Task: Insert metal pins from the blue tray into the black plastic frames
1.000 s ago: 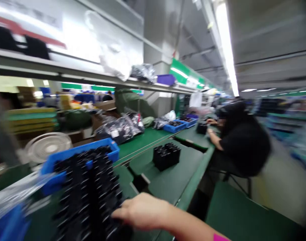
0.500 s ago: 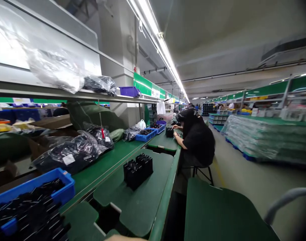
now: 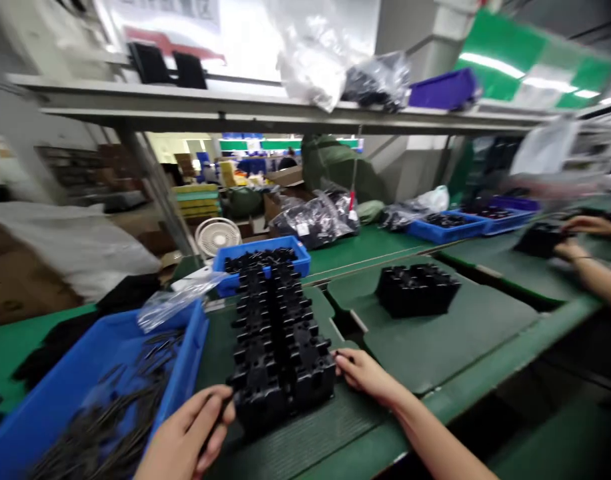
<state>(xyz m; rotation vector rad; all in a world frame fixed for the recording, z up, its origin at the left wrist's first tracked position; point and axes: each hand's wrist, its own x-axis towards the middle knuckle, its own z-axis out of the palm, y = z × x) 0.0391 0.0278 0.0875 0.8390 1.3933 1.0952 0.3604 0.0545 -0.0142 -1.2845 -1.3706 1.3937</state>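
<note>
Two long rows of black plastic blocks (image 3: 283, 327) stand side by side on the green bench in front of me. At their near left corner is my left hand (image 3: 190, 433), its fingers closed round a thin black strip (image 3: 214, 423). My right hand (image 3: 368, 377) is at the near right side of the rows, fingertips pinched against or right beside the end block. A small dark bit shows at those fingertips, too blurred to name. To the left, a large blue bin (image 3: 183, 380) holds many thin dark strips (image 3: 110, 427).
Behind the rows stands a blue bin (image 3: 300, 250) of small black parts. Another black block group (image 3: 418, 290) sits on a green board to the right. A co-worker's hands (image 3: 578, 240) work at the far right. A shelf (image 3: 285, 117) crosses above; a white fan (image 3: 218, 235) stands behind.
My view has swung left and down from the aisle to the bench. Both my hands and the full block rows have come into sight; before, only a sliver of skin showed at the bottom edge.
</note>
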